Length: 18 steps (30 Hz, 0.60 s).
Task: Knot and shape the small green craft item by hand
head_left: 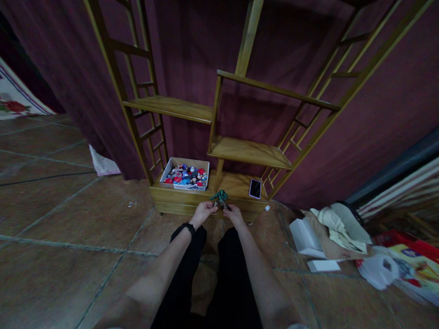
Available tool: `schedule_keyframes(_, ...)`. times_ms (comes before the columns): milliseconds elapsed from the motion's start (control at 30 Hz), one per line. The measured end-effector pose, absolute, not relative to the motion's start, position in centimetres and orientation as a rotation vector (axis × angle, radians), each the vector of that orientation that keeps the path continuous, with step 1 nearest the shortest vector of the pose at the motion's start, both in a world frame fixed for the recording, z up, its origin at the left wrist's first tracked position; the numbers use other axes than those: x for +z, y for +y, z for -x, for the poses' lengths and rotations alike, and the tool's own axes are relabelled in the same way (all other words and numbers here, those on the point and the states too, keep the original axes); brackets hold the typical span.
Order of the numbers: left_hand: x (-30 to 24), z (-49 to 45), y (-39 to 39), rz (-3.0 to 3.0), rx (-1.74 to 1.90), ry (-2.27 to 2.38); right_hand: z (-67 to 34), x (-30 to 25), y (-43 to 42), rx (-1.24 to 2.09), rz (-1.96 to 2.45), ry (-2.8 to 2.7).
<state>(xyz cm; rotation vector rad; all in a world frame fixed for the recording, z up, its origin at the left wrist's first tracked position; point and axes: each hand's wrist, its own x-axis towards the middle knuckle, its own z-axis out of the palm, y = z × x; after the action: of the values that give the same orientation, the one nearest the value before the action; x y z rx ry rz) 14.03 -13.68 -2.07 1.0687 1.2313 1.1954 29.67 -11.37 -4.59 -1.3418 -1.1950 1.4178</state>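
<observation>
Both my hands meet in front of the lowest board of a wooden shelf unit (240, 186). My left hand (203, 212) and my right hand (234, 212) are closed together on a small green figurine (220, 198), held just above the board's front edge. A black band sits on my left wrist. To the left on the same board stands a white box (185, 174) filled with several small colourful toys. A dark phone (255, 188) lies flat on the board to the right of the figurine.
The shelf unit has bare boards higher up (171, 106) and stands against a dark red curtain. On the tiled floor at the right lie white boxes (305, 236), cloth, a plastic bag (379, 269) and a colourful package. My dark-trousered legs are below.
</observation>
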Motion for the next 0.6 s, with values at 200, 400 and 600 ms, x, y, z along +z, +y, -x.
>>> schedule_keyframes(200, -2.7, -14.0, -13.3, -1.140, 1.150, 1.283, -29.5, -5.7, -11.1, 1.323, 1.408, -1.189)
schedule_keyframes(400, -3.4, -13.6, -13.1, -1.348, 1.123, 1.431, -29.6, -5.9, -10.9, 1.301, 1.404, -1.190)
schedule_keyframes(600, -1.8, -13.9, -14.2, -1.702, 0.885, 1.749, -29.6, -6.3, -10.8, 1.304, 1.349, -1.066)
